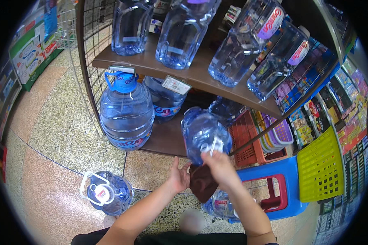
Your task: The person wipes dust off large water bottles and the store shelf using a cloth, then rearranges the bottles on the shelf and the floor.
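My right hand (219, 167) grips the white handle of a large clear plastic water bottle (204, 131), which is tilted at the front of the lower shelf and slightly blurred. A dark brown cloth (203, 183) hangs just under the bottle, between my hands; what bears it is hard to make out. My left hand (180, 179) is beside the cloth with its palm turned to it and fingers apart. To the left, a big round water jug (127, 114) with a blue cap stands on the lower shelf (167, 142). Another jug (167, 101) is behind it, partly hidden.
Several tall water bottles (184, 39) line the brown upper shelf (147, 65). A handled bottle (109, 193) stands on the floor at left; another bottle (219, 203) is partly behind my right forearm. A blue stool (291, 177) and yellow-green basket (321, 168) are at right.
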`<state>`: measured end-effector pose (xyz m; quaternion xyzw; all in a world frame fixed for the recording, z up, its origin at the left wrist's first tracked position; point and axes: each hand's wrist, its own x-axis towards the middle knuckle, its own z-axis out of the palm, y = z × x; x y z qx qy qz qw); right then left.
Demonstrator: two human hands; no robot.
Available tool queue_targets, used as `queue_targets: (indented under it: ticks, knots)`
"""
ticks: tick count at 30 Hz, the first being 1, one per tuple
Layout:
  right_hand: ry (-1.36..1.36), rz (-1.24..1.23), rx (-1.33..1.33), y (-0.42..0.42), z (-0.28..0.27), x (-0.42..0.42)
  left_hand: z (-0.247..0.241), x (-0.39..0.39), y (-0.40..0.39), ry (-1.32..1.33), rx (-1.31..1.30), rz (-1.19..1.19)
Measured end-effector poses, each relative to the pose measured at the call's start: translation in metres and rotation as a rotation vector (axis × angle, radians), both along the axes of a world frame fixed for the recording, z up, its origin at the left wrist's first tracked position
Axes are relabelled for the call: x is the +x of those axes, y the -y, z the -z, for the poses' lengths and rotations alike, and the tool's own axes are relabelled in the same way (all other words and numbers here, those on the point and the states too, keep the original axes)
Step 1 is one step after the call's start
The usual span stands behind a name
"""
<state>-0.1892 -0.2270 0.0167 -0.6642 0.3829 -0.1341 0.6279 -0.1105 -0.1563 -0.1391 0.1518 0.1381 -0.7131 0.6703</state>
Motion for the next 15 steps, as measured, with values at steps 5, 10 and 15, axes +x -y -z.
queue_targets:
  ticks: [5, 10, 15]
  knots:
    - [-0.168, -0.128, 0.037, -0.036, 0.014, -0.045, -0.004, -0.005, 0.009, 0.197, 0.041, 0.014]
    - [-0.116, -0.293, -0.169, -0.053, -0.043, -0.072, -0.041, -0.011, -0.009, 0.044, -0.265, -0.072]
    - [-0.142, -0.421, -0.271, -0.079, -0.081, -0.093, -0.026, -0.086, -0.04, -0.047, -0.2, -0.3]
